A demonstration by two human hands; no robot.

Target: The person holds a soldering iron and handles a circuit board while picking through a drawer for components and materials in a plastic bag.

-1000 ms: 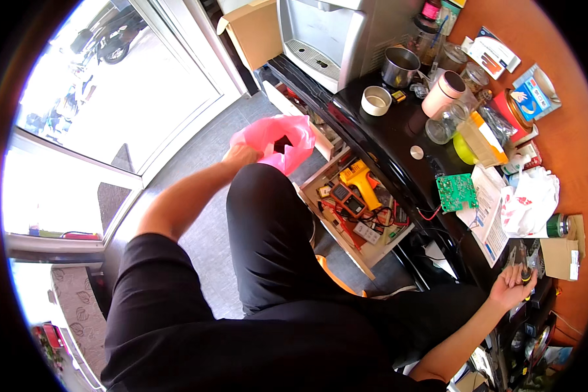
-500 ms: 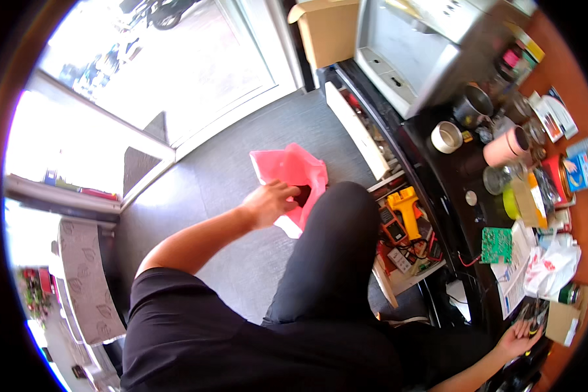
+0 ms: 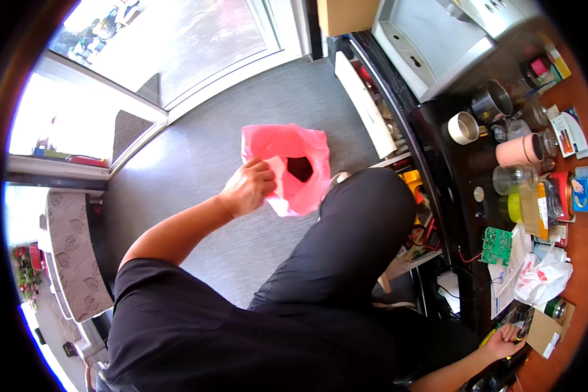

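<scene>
A pink plastic bag point(image 3: 310, 140) stands on the grey floor in front of my raised knee, its mouth spread and a dark inside showing. My left hand point(image 3: 249, 187) is closed on the near left edge of the bag, fingers pinching the rim. At the far lower right, my right hand point(image 3: 503, 341) lies on the desk by several dark and yellow hand tools point(image 3: 521, 317). Its fingers look curled around something slim, too small to make out. An opened cardboard box point(image 3: 546, 332) is just beyond it.
Open drawers point(image 3: 366, 108) jut out from the black desk point(image 3: 454, 196), close to my knee point(image 3: 372, 202). On the desk are a green circuit board point(image 3: 496, 245), a white plastic bag point(image 3: 543, 277), a pink tumbler point(image 3: 520, 149) and a white cup point(image 3: 462, 127). A glass door stands left.
My left hand has come out of the bag's mouth and moved left to its rim, and the mouth is wider. My knee has swung right, over the drawer. My right hand stays by the tools.
</scene>
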